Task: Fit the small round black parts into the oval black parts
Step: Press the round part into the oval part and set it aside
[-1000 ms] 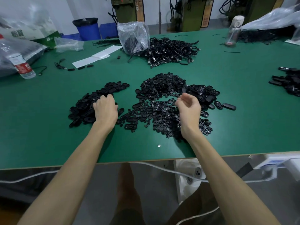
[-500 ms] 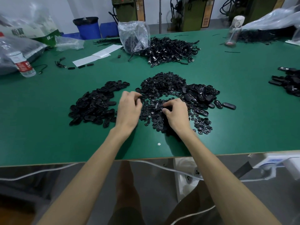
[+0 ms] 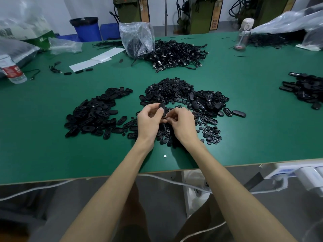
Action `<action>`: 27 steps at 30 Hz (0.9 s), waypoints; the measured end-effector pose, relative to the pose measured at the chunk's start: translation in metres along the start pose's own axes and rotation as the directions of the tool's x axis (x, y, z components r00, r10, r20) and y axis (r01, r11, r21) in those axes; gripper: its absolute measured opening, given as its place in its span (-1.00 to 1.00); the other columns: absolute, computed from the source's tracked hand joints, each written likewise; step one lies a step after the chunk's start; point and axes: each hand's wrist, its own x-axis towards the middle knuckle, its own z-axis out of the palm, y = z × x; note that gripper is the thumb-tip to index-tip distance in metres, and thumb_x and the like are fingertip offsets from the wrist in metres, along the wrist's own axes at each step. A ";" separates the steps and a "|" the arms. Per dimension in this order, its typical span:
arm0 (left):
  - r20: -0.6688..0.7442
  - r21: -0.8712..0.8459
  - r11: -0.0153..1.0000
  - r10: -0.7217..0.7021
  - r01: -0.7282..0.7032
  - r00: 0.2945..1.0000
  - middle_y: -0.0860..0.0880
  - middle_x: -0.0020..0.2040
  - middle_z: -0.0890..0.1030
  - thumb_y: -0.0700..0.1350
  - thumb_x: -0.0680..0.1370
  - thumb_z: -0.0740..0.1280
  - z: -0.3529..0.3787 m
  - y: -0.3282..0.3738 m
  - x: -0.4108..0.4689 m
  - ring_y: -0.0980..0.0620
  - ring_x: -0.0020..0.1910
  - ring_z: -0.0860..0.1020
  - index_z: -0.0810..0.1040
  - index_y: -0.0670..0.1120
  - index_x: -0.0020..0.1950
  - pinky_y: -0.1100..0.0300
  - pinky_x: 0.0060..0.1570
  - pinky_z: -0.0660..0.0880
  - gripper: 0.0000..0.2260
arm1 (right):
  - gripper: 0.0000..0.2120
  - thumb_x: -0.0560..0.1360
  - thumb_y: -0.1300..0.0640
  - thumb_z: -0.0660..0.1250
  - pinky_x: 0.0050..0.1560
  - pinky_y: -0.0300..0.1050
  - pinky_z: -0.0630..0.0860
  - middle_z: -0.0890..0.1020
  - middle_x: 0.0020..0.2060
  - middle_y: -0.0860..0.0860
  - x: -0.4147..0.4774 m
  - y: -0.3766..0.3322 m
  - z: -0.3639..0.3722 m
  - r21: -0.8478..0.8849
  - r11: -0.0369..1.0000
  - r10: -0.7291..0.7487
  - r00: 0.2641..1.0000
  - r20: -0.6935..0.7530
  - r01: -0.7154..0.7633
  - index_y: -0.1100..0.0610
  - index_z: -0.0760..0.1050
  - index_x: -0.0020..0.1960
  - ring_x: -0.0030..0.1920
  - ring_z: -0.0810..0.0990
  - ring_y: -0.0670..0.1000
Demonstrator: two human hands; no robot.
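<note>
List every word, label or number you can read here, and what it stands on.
No text here reads clearly.
Red label on the water bottle: print too blurred to read.
Green-and-white bag: characters too blurred to read.
Orange sign on a back machine: too small to read.

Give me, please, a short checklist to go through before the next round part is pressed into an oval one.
1. Oval part held: ok. The left hand pinches one oval black part above the green table.
2. Round part held: cannot tell. The right hand has curled fingers that hide whatever they hold.
3. Round part lined up with the oval's opening: cannot tell, hidden by both hands.
4. More round parts within reach: ok. The heap of small round black parts lies just under the hands.
5. More oval parts within reach: ok. A pile of oval black parts lies to the left.
</note>
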 end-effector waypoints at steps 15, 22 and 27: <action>0.048 -0.218 0.976 0.001 0.009 0.999 -0.20 0.00 0.69 -0.34 0.62 0.39 -0.002 -0.001 -0.003 -0.11 -0.07 0.74 0.59 -0.26 0.19 0.13 0.00 0.66 -0.85 | -0.91 0.53 0.14 0.51 0.02 -0.13 0.62 0.73 -0.18 -0.07 -0.009 0.009 -0.015 0.574 0.817 0.177 0.973 -0.148 -0.061 0.11 0.71 0.03 -0.16 0.64 -0.16; 0.133 -0.180 0.983 0.040 -0.016 0.990 -0.16 0.04 0.75 -0.41 0.56 0.42 -0.003 -0.004 -0.003 -0.11 0.04 0.74 0.62 -0.28 0.27 0.14 0.05 0.65 -0.72 | -0.96 0.49 0.12 0.55 -0.11 -0.29 0.55 0.73 -0.27 -0.14 -0.009 0.009 -0.014 0.615 0.788 0.144 0.982 -0.123 -0.039 0.03 0.70 -0.08 -0.23 0.64 -0.22; 0.166 -0.151 0.988 0.054 -0.029 0.985 -0.13 0.04 0.76 -0.39 0.56 0.43 -0.003 -0.007 -0.002 -0.10 0.04 0.74 0.67 -0.20 0.22 0.15 0.04 0.65 -0.74 | -0.92 0.52 0.04 0.52 -0.15 -0.13 0.51 0.68 -0.33 -0.07 -0.008 0.010 -0.013 0.616 0.786 0.164 0.979 -0.119 -0.057 0.03 0.69 -0.11 -0.31 0.55 -0.13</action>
